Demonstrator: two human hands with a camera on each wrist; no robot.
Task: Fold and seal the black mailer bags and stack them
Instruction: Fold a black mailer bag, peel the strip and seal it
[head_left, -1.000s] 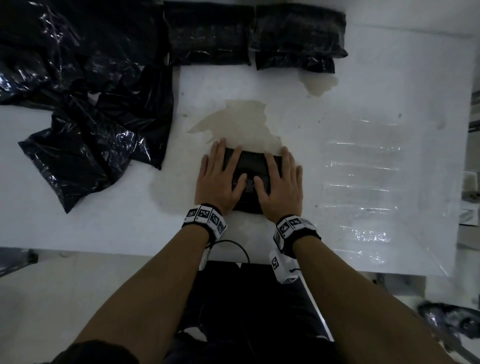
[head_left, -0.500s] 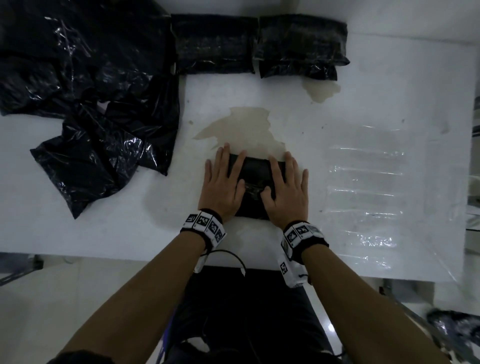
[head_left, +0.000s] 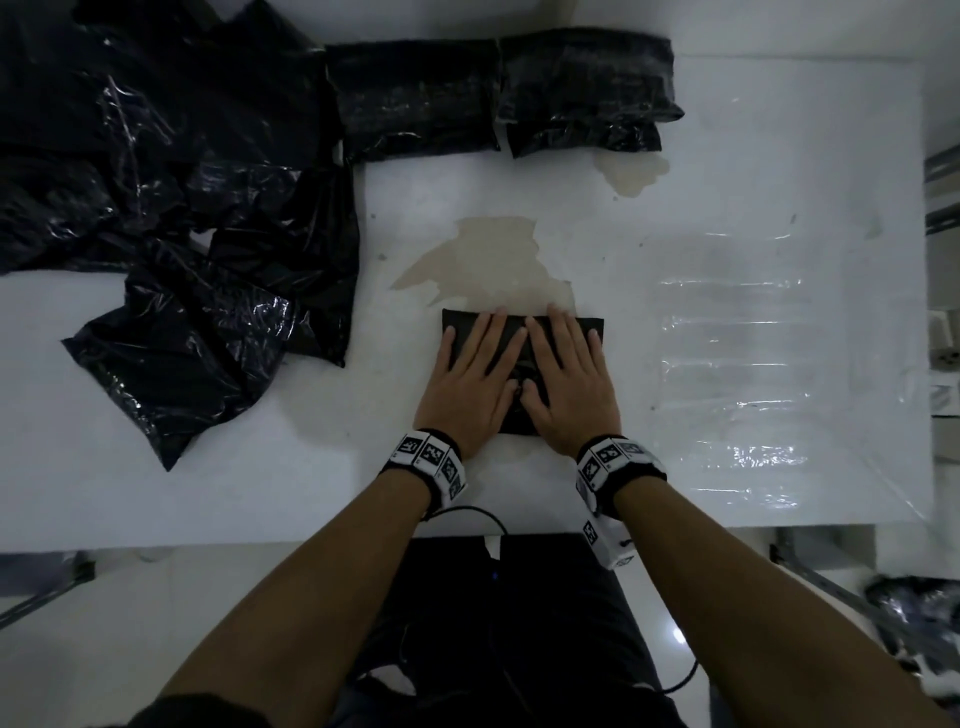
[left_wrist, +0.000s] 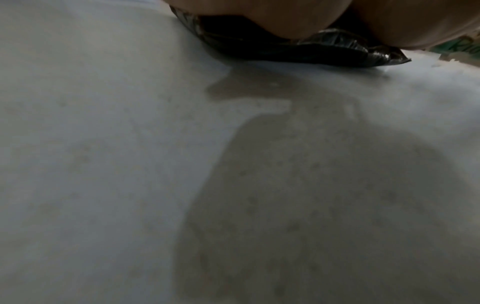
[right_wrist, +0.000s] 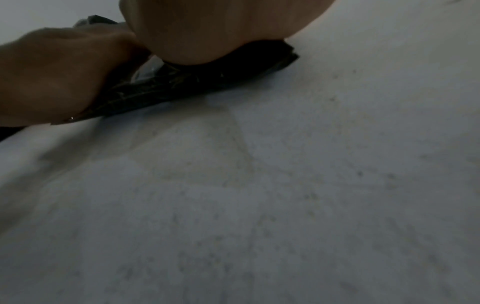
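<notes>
Folded black bag (head_left: 522, 332) lies flat, centre of the white counter (head_left: 727, 234), near edge. Left hand (head_left: 470, 387) and right hand (head_left: 569, 387) press on it side by side, fingers straight and spread, gripping nothing. Two bag stacks (head_left: 498, 93) sit at the far edge. Loose crumpled bags (head_left: 171, 234) heaped far left. Brown stain (head_left: 488, 260) just beyond the folded bag.

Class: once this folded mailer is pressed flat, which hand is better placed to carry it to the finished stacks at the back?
Probably the right hand: the folded mailer lies almost directly below the right-hand stack, while the left hand sits nearer the unfolded bags.
</notes>
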